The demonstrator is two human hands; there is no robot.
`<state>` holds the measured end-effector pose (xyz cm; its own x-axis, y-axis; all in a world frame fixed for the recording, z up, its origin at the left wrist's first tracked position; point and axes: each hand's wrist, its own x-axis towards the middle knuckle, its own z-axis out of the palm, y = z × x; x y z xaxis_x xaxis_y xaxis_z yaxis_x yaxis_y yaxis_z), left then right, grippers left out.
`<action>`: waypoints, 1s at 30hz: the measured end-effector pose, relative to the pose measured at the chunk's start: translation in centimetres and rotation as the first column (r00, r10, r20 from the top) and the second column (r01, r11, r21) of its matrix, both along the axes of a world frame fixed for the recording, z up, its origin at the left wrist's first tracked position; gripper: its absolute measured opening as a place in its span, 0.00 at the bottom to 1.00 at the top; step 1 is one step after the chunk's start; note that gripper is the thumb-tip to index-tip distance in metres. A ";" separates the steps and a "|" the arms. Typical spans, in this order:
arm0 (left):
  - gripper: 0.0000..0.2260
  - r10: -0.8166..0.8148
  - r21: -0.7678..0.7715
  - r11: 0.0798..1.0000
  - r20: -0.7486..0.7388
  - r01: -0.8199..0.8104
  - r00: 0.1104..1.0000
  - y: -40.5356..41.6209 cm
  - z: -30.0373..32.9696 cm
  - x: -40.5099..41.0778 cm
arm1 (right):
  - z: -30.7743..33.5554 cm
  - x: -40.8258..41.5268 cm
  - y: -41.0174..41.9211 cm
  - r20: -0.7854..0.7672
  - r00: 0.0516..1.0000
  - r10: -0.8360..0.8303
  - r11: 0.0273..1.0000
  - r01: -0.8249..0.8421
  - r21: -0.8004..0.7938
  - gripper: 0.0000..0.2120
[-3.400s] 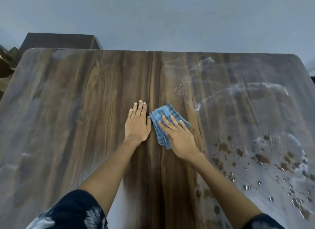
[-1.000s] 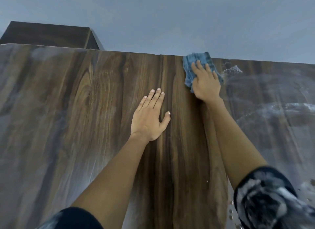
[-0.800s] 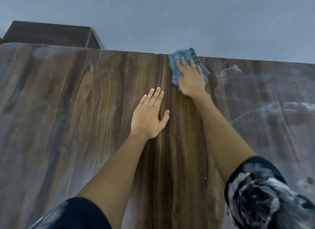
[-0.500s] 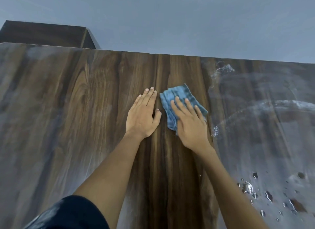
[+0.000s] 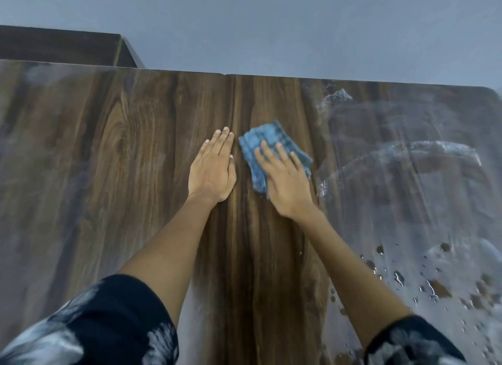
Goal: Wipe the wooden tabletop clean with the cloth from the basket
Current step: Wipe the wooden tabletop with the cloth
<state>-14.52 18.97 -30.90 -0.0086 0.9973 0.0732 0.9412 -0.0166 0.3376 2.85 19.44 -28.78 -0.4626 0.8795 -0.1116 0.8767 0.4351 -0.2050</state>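
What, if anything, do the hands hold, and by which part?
The right hand presses flat on the blue cloth, covering its near part; the left hand holds nothing.

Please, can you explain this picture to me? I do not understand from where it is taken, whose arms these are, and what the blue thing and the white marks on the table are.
The camera is worn on a person's head and looks forward and down, so the two arms are that person's own. There is no machine here. The left hand lies flat and empty on the wooden tabletop. The right hand presses its fingers flat on a folded blue cloth, which lies on the wood just beside the left hand. To the right you see whitish wet streaks, and nearer the person, water drops with brownish spots. The middle strip of wood looks darker and free of streaks. Behind the table stand a plain grey wall and a dark piece of furniture.
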 end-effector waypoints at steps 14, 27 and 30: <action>0.25 0.012 -0.128 0.992 -0.059 -0.020 0.998 -4.7 0.2 0.3 | 1.2 2.8 0.4 0.105 0.974 -0.203 0.975 0.211 -0.067 0.28; 0.34 -0.029 -0.144 0.990 -0.112 0.012 0.993 -11.2 0.4 0.6 | 1.2 3.7 -13.6 0.047 0.995 0.085 0.994 -0.081 -0.078 0.29; 0.34 -0.015 -0.160 0.987 -0.091 0.000 0.996 -12.9 0.6 1.0 | 1.6 5.6 -12.5 0.003 1.000 0.020 0.992 -0.019 -0.128 0.28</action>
